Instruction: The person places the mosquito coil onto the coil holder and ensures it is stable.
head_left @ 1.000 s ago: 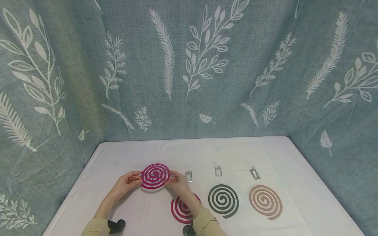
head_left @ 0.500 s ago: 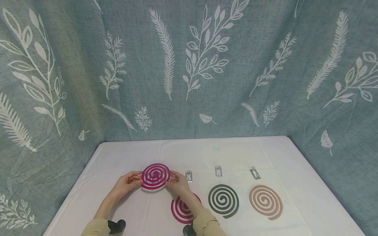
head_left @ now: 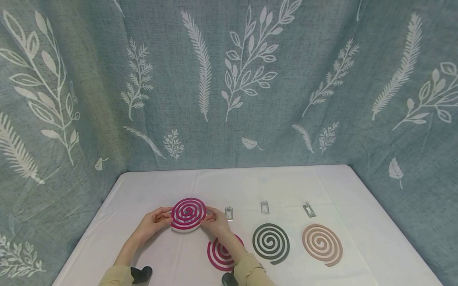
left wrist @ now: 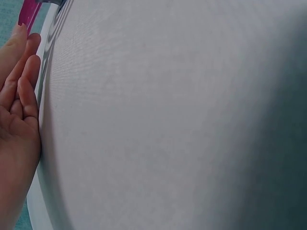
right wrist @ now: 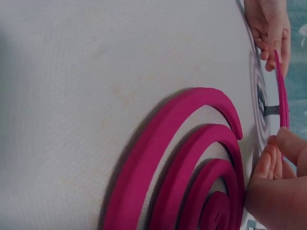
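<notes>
A magenta mosquito coil (head_left: 188,211) is held level just above the white table, at left of centre in the head view. My left hand (head_left: 154,223) pinches its left rim between thumb and fingers. On the opposite rim, my right hand (head_left: 217,225) pinches it the same way. The right wrist view shows a small metal stand (right wrist: 272,110) under the coil's middle, rising from the tabletop. A second magenta coil (right wrist: 211,96) lies flat on the table below my right wrist, partly hidden by that forearm in the head view.
To the right lie a dark green coil (head_left: 270,241) and a tan coil (head_left: 322,243). Behind them is a row of small metal stands, among them a left stand (head_left: 229,217), a middle stand (head_left: 264,211) and a right stand (head_left: 309,210). A leaf-patterned curtain (head_left: 222,79) surrounds the table (head_left: 286,182).
</notes>
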Available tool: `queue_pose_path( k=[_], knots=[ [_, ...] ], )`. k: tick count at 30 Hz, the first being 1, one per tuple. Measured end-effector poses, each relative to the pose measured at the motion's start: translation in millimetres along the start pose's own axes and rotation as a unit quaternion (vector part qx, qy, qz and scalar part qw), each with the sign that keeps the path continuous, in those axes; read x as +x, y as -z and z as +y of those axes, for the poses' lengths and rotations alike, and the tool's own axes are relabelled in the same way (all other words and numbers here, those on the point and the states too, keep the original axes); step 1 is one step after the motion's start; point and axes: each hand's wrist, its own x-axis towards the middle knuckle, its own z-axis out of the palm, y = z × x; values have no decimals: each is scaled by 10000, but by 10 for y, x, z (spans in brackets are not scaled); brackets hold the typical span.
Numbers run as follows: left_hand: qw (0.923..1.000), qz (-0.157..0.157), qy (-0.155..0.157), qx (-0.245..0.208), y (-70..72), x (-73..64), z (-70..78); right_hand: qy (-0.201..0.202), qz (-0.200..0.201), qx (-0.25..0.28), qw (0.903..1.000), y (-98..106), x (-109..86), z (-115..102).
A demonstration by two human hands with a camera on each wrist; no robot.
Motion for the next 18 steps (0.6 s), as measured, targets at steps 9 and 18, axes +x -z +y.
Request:
queue_pose_path(
  k=[9, 18],
  knots=[
    [10000, 26, 49, -2, -4, 1, -9, 3, 51, -143, 9999, -1, 6, -7],
    [9998, 81, 164, 31, -6, 12, -12, -33, 132, -172, 9998, -5, -3, -12]
  ],
)
